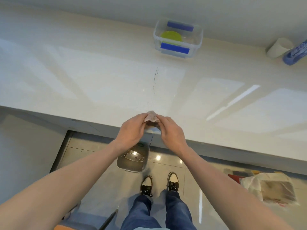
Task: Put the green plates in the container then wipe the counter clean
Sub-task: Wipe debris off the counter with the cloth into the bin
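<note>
A clear plastic container [197, 39] with blue clips stands at the back of the white counter [83, 77], against the wall. Green plates [171, 37] lie inside it. Near the counter's front edge, my left hand [131, 131] and my right hand [172, 133] both pinch a small crumpled pinkish-beige cloth [152, 117], held between them just above the edge. A thin dark seam or crack [155, 80] runs across the counter from the cloth toward the container.
A white roll [279, 47] and a blue-labelled bottle [295, 53] stand at the counter's back right. On the floor below sit a metal-lidded bin [132, 160], a plastic bag over boxes [269, 188], and my two shoes [159, 185].
</note>
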